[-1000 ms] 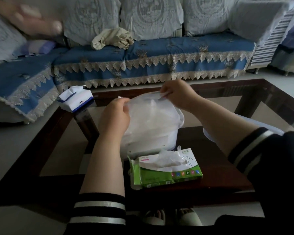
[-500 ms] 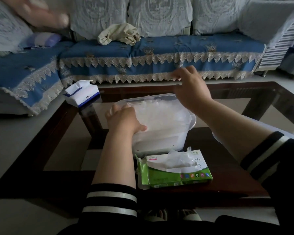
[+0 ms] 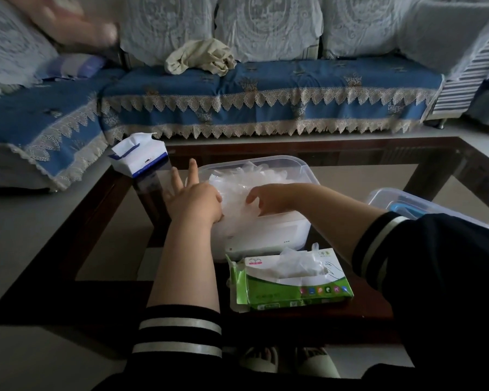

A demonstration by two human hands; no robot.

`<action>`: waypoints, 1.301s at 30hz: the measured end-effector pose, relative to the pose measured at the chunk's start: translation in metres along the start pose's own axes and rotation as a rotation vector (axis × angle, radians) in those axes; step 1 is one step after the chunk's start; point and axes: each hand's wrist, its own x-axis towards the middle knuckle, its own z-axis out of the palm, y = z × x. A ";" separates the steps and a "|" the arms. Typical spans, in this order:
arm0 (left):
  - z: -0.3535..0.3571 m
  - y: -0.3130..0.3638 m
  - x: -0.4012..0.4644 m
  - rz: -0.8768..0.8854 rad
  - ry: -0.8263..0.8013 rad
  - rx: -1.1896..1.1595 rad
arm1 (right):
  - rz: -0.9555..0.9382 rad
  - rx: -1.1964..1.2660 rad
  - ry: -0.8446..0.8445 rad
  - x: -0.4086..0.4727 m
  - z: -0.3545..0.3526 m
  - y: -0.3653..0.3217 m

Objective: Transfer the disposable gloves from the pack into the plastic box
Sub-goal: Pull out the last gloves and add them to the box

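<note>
Where hands (image 3: 232,203) press, gloves (image 3: 246,180) lie hidden

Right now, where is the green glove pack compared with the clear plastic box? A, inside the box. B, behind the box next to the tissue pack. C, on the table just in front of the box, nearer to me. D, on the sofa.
C: the green glove pack lies on the table on the near side of the plastic box, with a glove poking from its opening.
</note>
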 end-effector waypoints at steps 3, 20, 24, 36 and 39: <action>0.000 -0.001 0.002 -0.007 -0.024 0.001 | -0.031 0.075 0.115 -0.011 -0.006 0.003; -0.014 -0.006 -0.046 0.090 0.488 -0.319 | 0.069 0.872 0.894 -0.148 0.023 0.028; -0.017 0.007 -0.073 0.272 0.581 -0.727 | 0.103 0.397 0.471 -0.146 0.051 0.024; 0.046 0.043 -0.104 0.434 -0.239 -0.503 | 0.085 0.520 0.462 -0.117 0.082 0.021; 0.062 0.049 -0.097 0.403 -0.240 -0.382 | 0.067 0.579 0.468 -0.118 0.081 0.023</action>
